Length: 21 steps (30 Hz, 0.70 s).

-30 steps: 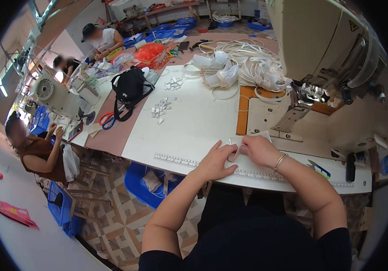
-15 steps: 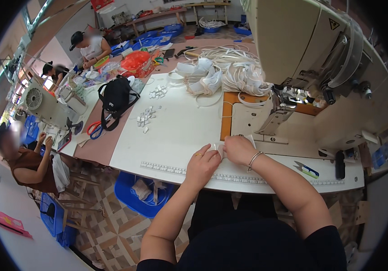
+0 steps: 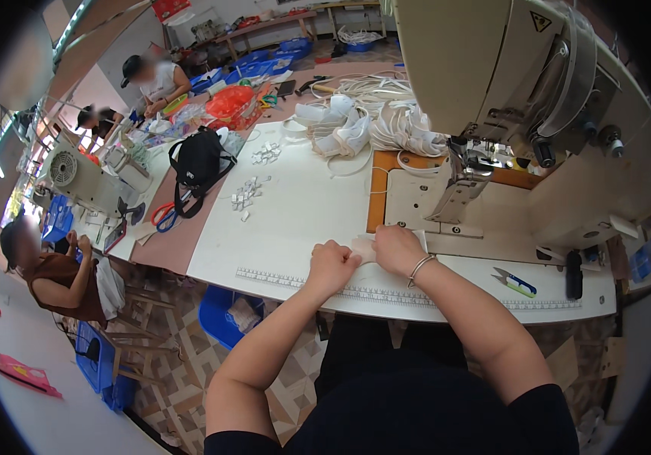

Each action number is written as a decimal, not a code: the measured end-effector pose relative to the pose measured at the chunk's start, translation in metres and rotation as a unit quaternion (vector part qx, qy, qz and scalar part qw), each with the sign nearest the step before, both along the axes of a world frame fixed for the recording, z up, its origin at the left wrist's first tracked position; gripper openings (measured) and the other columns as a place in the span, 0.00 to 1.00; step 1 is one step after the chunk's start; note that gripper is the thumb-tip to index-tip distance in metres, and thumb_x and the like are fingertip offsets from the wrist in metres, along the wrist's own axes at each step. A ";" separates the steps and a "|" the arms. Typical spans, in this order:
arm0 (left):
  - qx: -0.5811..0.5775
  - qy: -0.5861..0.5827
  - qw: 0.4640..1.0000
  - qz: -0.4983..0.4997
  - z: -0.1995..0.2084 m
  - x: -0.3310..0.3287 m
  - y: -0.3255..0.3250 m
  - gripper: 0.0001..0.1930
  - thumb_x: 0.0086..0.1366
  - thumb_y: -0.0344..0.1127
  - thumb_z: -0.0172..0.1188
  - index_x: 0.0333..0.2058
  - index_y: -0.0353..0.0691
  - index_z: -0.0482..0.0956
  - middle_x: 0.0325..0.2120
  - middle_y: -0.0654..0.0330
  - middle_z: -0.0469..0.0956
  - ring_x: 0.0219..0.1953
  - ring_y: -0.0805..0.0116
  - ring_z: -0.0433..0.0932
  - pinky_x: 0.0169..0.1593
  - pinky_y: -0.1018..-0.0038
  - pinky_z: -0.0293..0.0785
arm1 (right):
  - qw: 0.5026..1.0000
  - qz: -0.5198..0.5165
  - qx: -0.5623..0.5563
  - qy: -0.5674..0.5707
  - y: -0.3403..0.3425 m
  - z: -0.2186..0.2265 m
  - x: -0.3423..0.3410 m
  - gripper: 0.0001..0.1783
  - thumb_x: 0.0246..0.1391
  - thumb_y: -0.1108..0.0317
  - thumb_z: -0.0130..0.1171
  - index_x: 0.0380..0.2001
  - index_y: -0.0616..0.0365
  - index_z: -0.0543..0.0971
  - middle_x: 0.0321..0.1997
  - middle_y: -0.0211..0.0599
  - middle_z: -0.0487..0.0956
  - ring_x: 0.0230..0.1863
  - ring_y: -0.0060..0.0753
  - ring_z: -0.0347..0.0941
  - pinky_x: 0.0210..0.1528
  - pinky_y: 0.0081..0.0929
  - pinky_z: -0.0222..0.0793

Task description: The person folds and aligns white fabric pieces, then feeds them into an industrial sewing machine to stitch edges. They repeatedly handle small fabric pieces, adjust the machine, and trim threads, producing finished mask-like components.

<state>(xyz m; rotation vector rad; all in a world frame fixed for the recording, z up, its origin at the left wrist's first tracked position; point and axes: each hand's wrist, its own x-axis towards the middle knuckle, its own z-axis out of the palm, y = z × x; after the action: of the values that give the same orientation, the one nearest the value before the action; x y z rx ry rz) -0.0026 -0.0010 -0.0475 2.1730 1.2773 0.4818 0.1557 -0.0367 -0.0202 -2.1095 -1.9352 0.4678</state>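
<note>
White worktable (image 3: 303,220), bearing: one thin pale piece (image 3: 364,247), fingers of left hand (image 3: 332,268) and right hand (image 3: 398,251) closed on it; silver-coloured bracelet (image 3: 419,269) at right wrist. One measuring scale (image 3: 274,279), along near edge. One pair thread snips (image 3: 519,284), blue and green. Two bundles of white pieces (image 3: 342,127), far side. Small white tabs (image 3: 246,192), two clusters. One industrial sewing machine (image 3: 454,68), right.

Held piece (image 3: 363,247), centre: pinkish white
Measuring strip (image 3: 386,296): white, black markings
Snips (image 3: 523,287), right: blue and green
Bag (image 3: 201,161), upper left: mostly black
Floor (image 3: 181,387), lower left: beige, brown, grey geometric pattern
</note>
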 end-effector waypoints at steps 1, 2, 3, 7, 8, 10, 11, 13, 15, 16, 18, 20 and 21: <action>0.011 0.013 1.000 0.010 -0.001 0.000 -0.002 0.12 0.51 0.40 0.58 0.23 0.35 0.79 0.29 0.52 0.73 0.37 0.54 0.68 0.42 0.65 0.67 | 1.000 0.006 -0.001 0.008 0.000 -0.001 0.001 0.11 0.44 0.67 0.53 0.27 0.65 0.76 0.29 0.52 0.77 0.35 0.48 0.75 0.40 0.36 0.70; 0.023 0.025 0.999 0.021 0.001 0.001 -0.005 0.12 0.51 0.41 0.58 0.23 0.36 0.79 0.29 0.52 0.73 0.39 0.53 0.68 0.43 0.64 0.66 | 1.000 0.013 -0.001 0.015 0.001 0.000 0.002 0.11 0.43 0.67 0.54 0.27 0.64 0.76 0.29 0.51 0.77 0.35 0.48 0.75 0.40 0.36 0.70; 0.034 0.037 0.998 0.031 0.001 0.001 -0.007 0.12 0.51 0.41 0.58 0.23 0.36 0.79 0.29 0.52 0.73 0.40 0.53 0.67 0.44 0.63 0.66 | 1.000 0.019 -0.002 0.022 0.001 0.001 0.003 0.11 0.43 0.66 0.55 0.27 0.64 0.76 0.29 0.51 0.77 0.35 0.47 0.75 0.40 0.36 0.70; 0.031 0.034 0.998 0.051 -0.002 0.001 -0.010 0.15 0.50 0.44 0.59 0.22 0.37 0.79 0.30 0.53 0.73 0.43 0.52 0.66 0.45 0.63 0.65 | 0.996 0.074 -0.049 0.031 0.000 0.021 0.002 0.11 0.41 0.64 0.59 0.25 0.61 0.78 0.29 0.48 0.77 0.35 0.46 0.75 0.40 0.35 0.70; 0.027 0.038 0.998 0.049 -0.001 0.001 -0.010 0.14 0.50 0.45 0.59 0.23 0.37 0.79 0.30 0.53 0.73 0.44 0.52 0.66 0.45 0.63 0.65 | 0.996 0.080 -0.039 0.019 0.001 0.018 0.002 0.11 0.41 0.63 0.59 0.25 0.60 0.78 0.29 0.47 0.77 0.35 0.46 0.75 0.40 0.35 0.70; -0.006 0.067 0.996 0.050 0.007 0.002 -0.008 0.14 0.50 0.46 0.59 0.23 0.39 0.79 0.31 0.54 0.74 0.44 0.53 0.66 0.46 0.63 0.65 | 0.996 0.083 -0.030 -0.002 0.003 0.012 0.002 0.11 0.41 0.63 0.60 0.25 0.60 0.78 0.29 0.47 0.77 0.34 0.45 0.75 0.40 0.35 0.70; -0.033 0.093 0.994 0.053 0.020 0.003 -0.007 0.15 0.51 0.46 0.59 0.24 0.39 0.79 0.32 0.54 0.74 0.45 0.53 0.66 0.46 0.62 0.65 | 0.996 0.081 -0.029 -0.010 0.005 0.010 0.000 0.11 0.41 0.64 0.60 0.25 0.60 0.79 0.28 0.47 0.77 0.34 0.45 0.75 0.39 0.35 0.70; -0.065 0.157 0.984 0.043 0.026 0.005 0.000 0.16 0.51 0.48 0.58 0.25 0.40 0.80 0.34 0.54 0.75 0.46 0.54 0.66 0.47 0.61 0.64 | 0.996 0.079 -0.028 -0.030 0.004 0.009 -0.006 0.10 0.41 0.65 0.60 0.25 0.61 0.79 0.28 0.48 0.77 0.34 0.46 0.75 0.39 0.35 0.71; -0.071 0.230 0.970 0.023 0.023 0.007 0.010 0.17 0.51 0.50 0.57 0.27 0.41 0.80 0.36 0.55 0.75 0.48 0.55 0.66 0.47 0.60 0.63 | 0.994 0.087 -0.023 -0.058 0.001 0.011 -0.014 0.10 0.41 0.66 0.59 0.25 0.62 0.78 0.28 0.48 0.77 0.34 0.46 0.75 0.38 0.35 0.71; -0.069 0.254 0.965 0.006 0.024 0.008 0.015 0.18 0.50 0.51 0.57 0.28 0.41 0.80 0.36 0.55 0.76 0.49 0.55 0.66 0.47 0.60 0.63 | 0.995 0.080 -0.006 -0.055 -0.001 0.012 -0.017 0.09 0.42 0.67 0.59 0.25 0.63 0.78 0.28 0.49 0.77 0.33 0.47 0.75 0.38 0.36 0.71; -0.070 0.304 0.950 -0.030 0.030 0.011 0.019 0.19 0.49 0.51 0.57 0.29 0.41 0.81 0.37 0.55 0.76 0.50 0.56 0.66 0.47 0.60 0.63 | 0.997 0.067 0.020 -0.046 -0.007 0.010 -0.022 0.08 0.43 0.68 0.58 0.24 0.63 0.78 0.28 0.50 0.77 0.33 0.47 0.75 0.37 0.36 0.71; -0.112 0.328 0.937 -0.038 0.038 0.017 0.022 0.18 0.48 0.50 0.57 0.30 0.42 0.81 0.37 0.55 0.76 0.50 0.56 0.66 0.47 0.60 0.64 | 0.997 0.049 0.040 -0.034 -0.012 0.007 -0.024 0.08 0.43 0.69 0.57 0.24 0.63 0.78 0.27 0.50 0.77 0.33 0.48 0.75 0.37 0.36 0.71; -0.132 0.341 0.930 -0.041 0.040 0.018 0.023 0.18 0.48 0.50 0.57 0.31 0.43 0.81 0.37 0.56 0.76 0.51 0.56 0.66 0.47 0.60 0.64 | 0.997 0.041 0.051 -0.027 -0.012 0.006 -0.024 0.07 0.43 0.69 0.57 0.23 0.63 0.78 0.27 0.50 0.77 0.33 0.48 0.75 0.36 0.36 0.71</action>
<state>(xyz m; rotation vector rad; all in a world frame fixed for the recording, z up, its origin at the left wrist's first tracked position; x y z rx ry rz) 0.0149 0.0220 -0.0078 2.2129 1.4727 -0.5090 0.1317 -0.0491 -0.0138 -2.0051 -2.0364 0.3225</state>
